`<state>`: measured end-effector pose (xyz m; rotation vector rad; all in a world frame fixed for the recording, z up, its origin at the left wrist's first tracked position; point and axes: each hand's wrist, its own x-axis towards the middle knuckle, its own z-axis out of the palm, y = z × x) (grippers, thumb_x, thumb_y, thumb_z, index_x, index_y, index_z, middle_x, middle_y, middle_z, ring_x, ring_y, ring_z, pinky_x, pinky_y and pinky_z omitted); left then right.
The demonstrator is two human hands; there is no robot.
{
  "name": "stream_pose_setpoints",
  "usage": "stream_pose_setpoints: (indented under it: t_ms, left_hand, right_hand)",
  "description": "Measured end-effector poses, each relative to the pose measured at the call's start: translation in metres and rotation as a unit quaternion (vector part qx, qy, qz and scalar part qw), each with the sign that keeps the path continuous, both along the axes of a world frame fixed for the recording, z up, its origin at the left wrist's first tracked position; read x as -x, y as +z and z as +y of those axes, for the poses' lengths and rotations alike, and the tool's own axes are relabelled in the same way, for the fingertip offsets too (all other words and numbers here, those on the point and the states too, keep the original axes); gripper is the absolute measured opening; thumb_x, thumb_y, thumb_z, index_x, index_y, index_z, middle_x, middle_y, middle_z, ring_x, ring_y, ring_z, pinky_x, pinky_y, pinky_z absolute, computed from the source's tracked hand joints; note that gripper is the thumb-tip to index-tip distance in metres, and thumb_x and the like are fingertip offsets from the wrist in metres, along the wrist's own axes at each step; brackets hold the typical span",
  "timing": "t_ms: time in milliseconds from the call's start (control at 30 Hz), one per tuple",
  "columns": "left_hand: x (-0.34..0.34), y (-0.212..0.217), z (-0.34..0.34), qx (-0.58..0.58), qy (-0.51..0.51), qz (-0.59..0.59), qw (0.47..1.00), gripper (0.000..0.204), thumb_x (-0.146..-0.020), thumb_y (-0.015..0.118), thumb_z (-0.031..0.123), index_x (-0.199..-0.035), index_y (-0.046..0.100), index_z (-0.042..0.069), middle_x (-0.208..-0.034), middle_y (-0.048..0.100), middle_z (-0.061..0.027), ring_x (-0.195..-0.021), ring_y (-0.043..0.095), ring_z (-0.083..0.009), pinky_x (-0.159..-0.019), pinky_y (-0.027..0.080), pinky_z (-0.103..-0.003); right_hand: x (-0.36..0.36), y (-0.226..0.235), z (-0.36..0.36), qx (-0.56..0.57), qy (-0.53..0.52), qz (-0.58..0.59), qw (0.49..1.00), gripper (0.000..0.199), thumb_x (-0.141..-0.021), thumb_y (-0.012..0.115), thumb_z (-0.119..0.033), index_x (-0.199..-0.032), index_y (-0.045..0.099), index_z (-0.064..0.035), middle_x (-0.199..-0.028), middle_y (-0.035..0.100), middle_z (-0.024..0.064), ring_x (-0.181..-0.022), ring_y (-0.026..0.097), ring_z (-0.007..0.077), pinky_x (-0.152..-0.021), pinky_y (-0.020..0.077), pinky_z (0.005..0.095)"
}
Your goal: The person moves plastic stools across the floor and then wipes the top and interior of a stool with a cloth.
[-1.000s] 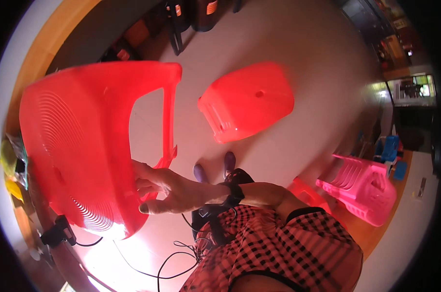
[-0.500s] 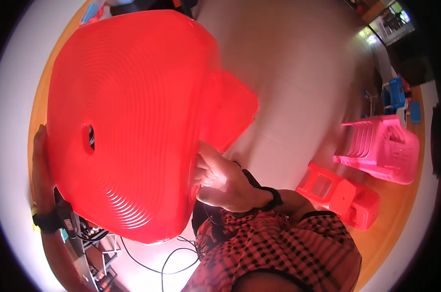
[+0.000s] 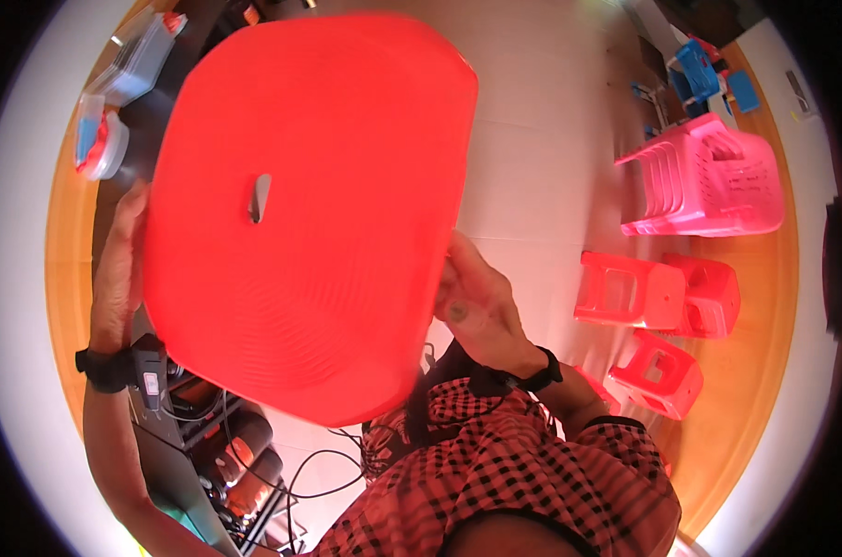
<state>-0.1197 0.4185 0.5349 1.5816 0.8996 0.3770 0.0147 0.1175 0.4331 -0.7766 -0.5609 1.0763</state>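
A large red plastic stool [image 3: 319,223] fills the middle of the view, its ridged seat with a small slot turned up toward me. My left hand [image 3: 121,260] lies along the stool's left edge, thumb side up, with part of the fingers hidden behind it. At the opposite edge my right hand [image 3: 484,311] is closed on the rim, fingertips tucked under the side. The stool hangs off the floor between both hands. Its legs are hidden beneath the seat.
Small red stools [image 3: 630,292] stand on the right, beside a stack of pink plastic chairs [image 3: 718,181]. Blue baskets [image 3: 695,74] sit farther off. A clear container [image 3: 105,148] is at the upper left. Black cables [image 3: 296,492] trail below, near a rack of dark items.
The stool has shifted right, and its seat has turned slightly. Both hands moved with it and stayed on its edges. The view has turned, showing more of the left side.
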Motion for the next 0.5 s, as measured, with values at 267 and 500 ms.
stream_pose_setpoints:
  t_ms: [267, 500]
  left_hand:
    - [-0.059, -0.063, 0.022, 0.209, -0.164, -0.02, 0.964, 0.047, -0.086, 0.049, 0.046, -0.115, 0.052, 0.009, -0.109, 0.055, 0.0008, -0.101, 0.05, -0.0094, -0.089, 0.037, -0.026]
    - [-0.055, -0.124, 0.029, 0.233, -0.193, -0.015, 0.953, 0.041, -0.088, 0.049, 0.042, -0.109, 0.054, 0.008, -0.106, 0.056, 0.0013, -0.099, 0.05, -0.0087, -0.088, 0.037, -0.025]
  right_hand:
    - [0.007, -0.032, 0.002, 0.06, -0.226, 0.01, 0.972, 0.055, -0.093, 0.039, -0.022, -0.138, 0.016, -0.0001, -0.132, 0.039, 0.0106, -0.117, 0.042, 0.0192, -0.091, 0.0389, 0.0315]
    - [0.014, -0.086, -0.002, 0.219, -0.224, -0.013, 0.95, 0.055, -0.093, 0.04, -0.034, -0.135, 0.028, -0.0001, -0.129, 0.043, 0.0099, -0.116, 0.042, 0.0177, -0.09, 0.0389, 0.0319]
